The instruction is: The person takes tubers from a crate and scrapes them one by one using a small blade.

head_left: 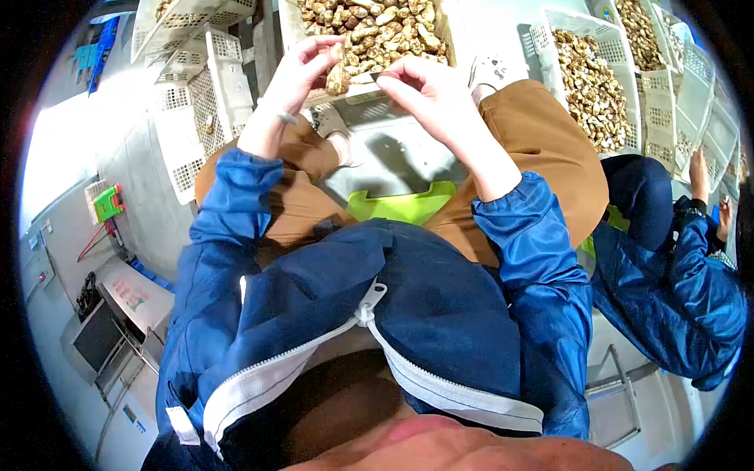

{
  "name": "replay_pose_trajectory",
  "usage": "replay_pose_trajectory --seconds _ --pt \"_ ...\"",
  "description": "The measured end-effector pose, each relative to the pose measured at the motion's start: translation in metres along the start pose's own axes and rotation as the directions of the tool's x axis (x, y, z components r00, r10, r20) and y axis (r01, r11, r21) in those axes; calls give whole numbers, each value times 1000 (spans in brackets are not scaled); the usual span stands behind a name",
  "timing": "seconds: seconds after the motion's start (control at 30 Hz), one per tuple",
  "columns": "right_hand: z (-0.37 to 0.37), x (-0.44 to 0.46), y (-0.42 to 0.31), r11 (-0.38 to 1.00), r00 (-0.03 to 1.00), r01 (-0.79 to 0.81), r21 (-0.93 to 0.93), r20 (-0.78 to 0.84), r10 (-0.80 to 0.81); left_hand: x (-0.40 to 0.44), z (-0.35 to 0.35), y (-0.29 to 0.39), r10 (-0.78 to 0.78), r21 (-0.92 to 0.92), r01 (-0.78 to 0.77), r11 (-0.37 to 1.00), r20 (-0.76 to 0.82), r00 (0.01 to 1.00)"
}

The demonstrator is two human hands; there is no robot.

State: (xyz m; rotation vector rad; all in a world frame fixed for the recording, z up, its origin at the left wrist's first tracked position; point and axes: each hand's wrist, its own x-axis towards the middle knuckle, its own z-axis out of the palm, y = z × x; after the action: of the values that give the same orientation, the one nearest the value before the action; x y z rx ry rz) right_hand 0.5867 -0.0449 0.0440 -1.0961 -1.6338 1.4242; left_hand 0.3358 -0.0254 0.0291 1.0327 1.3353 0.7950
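Note:
My left hand (pixel 302 74) pinches a brown-and-cream, elongated mushroom (pixel 338 77) upright between thumb and fingers, over the near edge of a white crate (pixel 289 23). Facing it, my right hand (pixel 424 88) is closed round the dark handle of a small knife (pixel 366 78). The pale blade points left, towards the mushroom; whether it touches is too small to tell. More mushrooms (pixel 377 30) of the same kind fill the crate just beyond both hands.
A bright green stool (pixel 408 206) shows between my knees. White perforated crates (pixel 216 86) stand at the left. On the right, another crate (pixel 561 74) holds many mushroom pieces, with more crates behind. A co-worker in a blue sleeve (pixel 683 290) sits close by.

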Motion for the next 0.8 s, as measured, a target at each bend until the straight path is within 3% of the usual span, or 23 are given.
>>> replay_pose_trajectory --seconds 0.03,0.1,0.13,0.2,0.23,0.3,0.4,0.5,0.53,0.57,0.6,0.67,0.73,0.77,0.8 --pt "1 0 -3 997 997 77 2 -8 -77 -18 11 10 -69 9 70 998 -31 997" --pt "5 -1 -7 975 975 220 6 -21 -220 -52 40 28 -60 -363 65 930 27 998" --pt "10 -7 -11 980 993 114 160 -12 -114 -61 42 25 -33 -378 54 924 62 998" --pt "7 -6 -6 961 962 272 48 16 -273 -74 46 18 2 -437 42 898 99 995" --pt "6 -6 -5 937 936 350 -6 36 -350 -80 51 19 -4 -410 23 912 47 999" --pt "6 -8 -9 941 941 337 -30 38 -336 -89 64 26 -7 -345 -13 939 -57 998" --pt "4 -6 -10 923 924 382 -46 42 -381 -96 68 30 80 -127 -91 988 -91 993" --pt "2 -10 -24 954 994 72 290 57 -92 -101 61 28 117 -41 -121 992 -82 990" --pt "3 -12 -25 957 998 7 290 51 -23 -102 62 32 134 -11 -136 991 -85 987" --pt "4 -12 -24 967 990 134 217 16 -141 -102 63 34 151 20 -149 989 -86 985" --pt "6 -11 -20 956 966 258 138 -8 -259 -99 62 30 288 200 -270 942 -67 955" --pt "7 -7 -5 895 895 444 -50 -23 -445 -95 67 30 338 265 -314 912 -48 940" --pt "-5 -9 -15 992 995 79 100 55 -85 -97 69 32 330 267 -308 913 -38 943" --pt "-9 -11 -20 981 989 -114 158 114 96 -99 69 34 298 237 -281 930 -37 954" --pt "-9 -10 -16 957 990 -100 271 120 69 -99 68 35 269 206 -256 944 -35 963"
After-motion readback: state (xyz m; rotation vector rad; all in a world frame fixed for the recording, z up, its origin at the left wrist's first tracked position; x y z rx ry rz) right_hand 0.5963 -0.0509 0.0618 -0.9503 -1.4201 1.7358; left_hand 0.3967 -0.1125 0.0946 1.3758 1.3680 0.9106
